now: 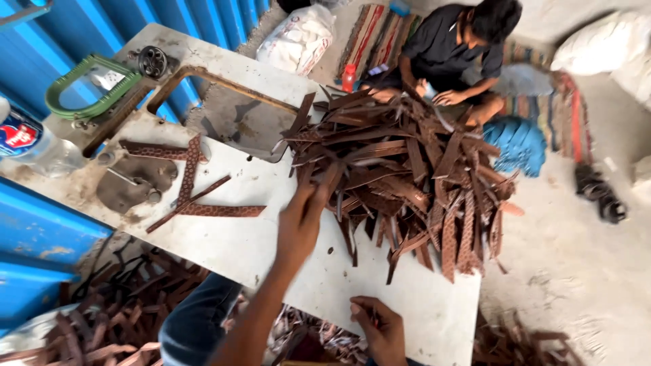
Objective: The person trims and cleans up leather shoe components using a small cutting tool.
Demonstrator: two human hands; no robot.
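Head view: left hand (302,220) pinches a strip at the near edge of the strap pile (413,183), while right hand (380,332) rests curled, empty, on the table (258,244) edge below the pile.

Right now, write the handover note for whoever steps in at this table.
Left hand: reaching into the pile of brown strips, fingers on one strip; grip unclear.
Right hand: curled at the near edge of the white table; whether it holds anything is unclear.
Done: a few separate strips lie apart on the table.
Left: the big pile.
Loose floor strips lie under the table.
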